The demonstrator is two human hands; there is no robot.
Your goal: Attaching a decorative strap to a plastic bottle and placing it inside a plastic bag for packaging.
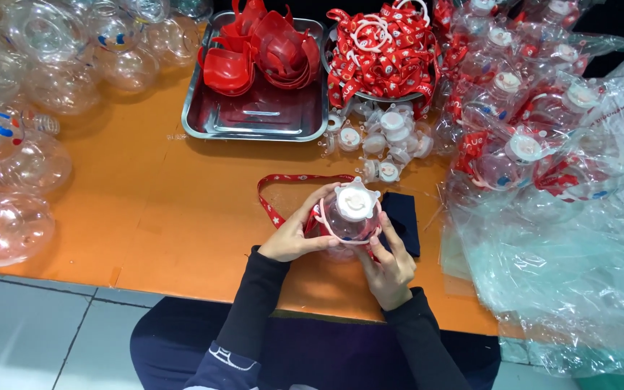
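Both hands on the bottle (348, 217) now, low at the middle of the orange surface (146, 217), white cap (355, 201) facing up. The left hand (294, 235) is curled around the bottle's left side, fingers closed on it near the pink ring under the cap; the right hand (390, 263) cups the other side from below, fingers half closed and pressing the wall. A red strap (283, 184) loops away from the neck to the left and lies flat on the surface. To do this well, I'd say hold the body steady with one hand, keep the ring level around the neck, and seat the strap without twisting it. Just right of the bottle lies a dark cloth (402, 217). Above it, a scatter of loose white caps (388, 137). Further back, a steel tray (254, 115) with red plastic parts (261, 47), and a bowl piled with more straps (380, 54). Bagged finished bottles (536, 123) heap up on the right; bare clear bottles (30, 108) crowd the left edge.
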